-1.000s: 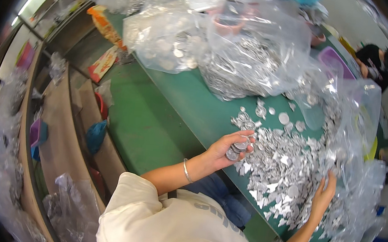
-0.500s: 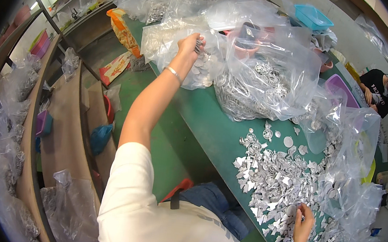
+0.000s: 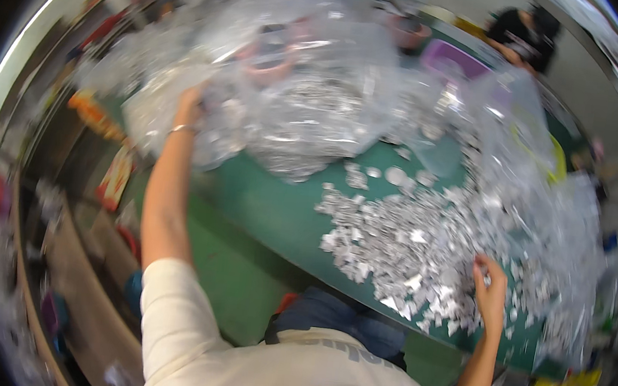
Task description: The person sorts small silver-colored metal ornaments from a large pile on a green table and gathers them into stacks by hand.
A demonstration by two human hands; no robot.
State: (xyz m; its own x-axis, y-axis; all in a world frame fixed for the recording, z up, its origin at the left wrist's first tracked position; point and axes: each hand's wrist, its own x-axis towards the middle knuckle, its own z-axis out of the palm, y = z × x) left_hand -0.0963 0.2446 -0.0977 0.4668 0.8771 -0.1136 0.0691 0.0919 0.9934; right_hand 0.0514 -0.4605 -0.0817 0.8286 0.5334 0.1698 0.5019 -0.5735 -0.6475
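Observation:
My left hand [image 3: 192, 105] reaches far out over a clear plastic bag [image 3: 217, 138] of small silvery pieces at the table's left end. Motion smears its fingers, so whether it still holds anything is hidden. A broad heap of small flat silver-grey metal charms [image 3: 402, 240] covers the green table in front of me. At the heap's right edge, my right hand [image 3: 493, 284] rests with thumb and fingers bent together in a pinch. What lies between its fingertips is too blurred to make out. A larger clear bag [image 3: 309, 118] full of ring-like metal pieces stands beyond the heap.
More clear bags [image 3: 561, 227] of pieces line the table's right side. A purple tub [image 3: 455, 60] and a pink basket [image 3: 266, 64] stand farther back. A co-worker in black [image 3: 522, 38] sits at the far right. Wooden shelves [image 3: 89, 275] run along my left.
The view has swung, shifting the whole scene leftward. My left hand, seen clutching small metal pieces before, is now blurred over the bag. My right hand stays by the heap's right edge.

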